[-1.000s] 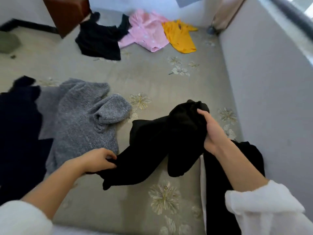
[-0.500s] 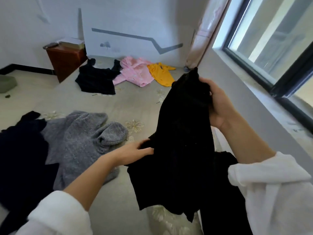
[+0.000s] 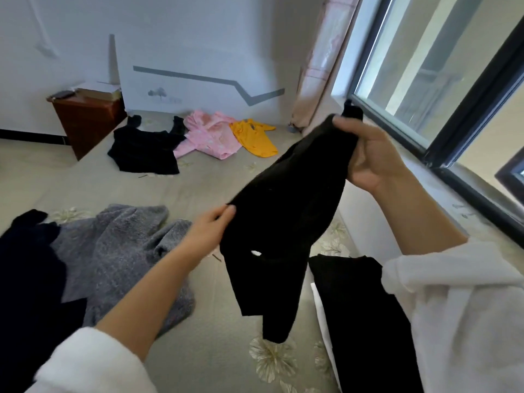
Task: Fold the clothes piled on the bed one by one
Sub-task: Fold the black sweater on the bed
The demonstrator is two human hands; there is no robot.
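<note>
From the head camera, you hold the black garment (image 3: 283,222) in the air above the bed (image 3: 212,188). Your right hand (image 3: 368,154) is clamped round its upper end near the window, and your left hand (image 3: 209,231) grips its lower left edge. The rest hangs bunched and twisted between and below your hands, its tail dangling just above the sheet.

The main risk, as I judge it, is folding it in this twisted state. You cannot yet see which edge is which, so the creases would set crooked. If either grip slackens, the loose fabric could drop onto the black piece (image 3: 363,321) lying under your right forearm and be hard to tell apart from it. Swinging it leftward could drag it across the grey sweater (image 3: 122,251). The black top (image 3: 144,151), pink garment (image 3: 209,134) and yellow garment (image 3: 255,137) lie well apart at the far end.
</note>
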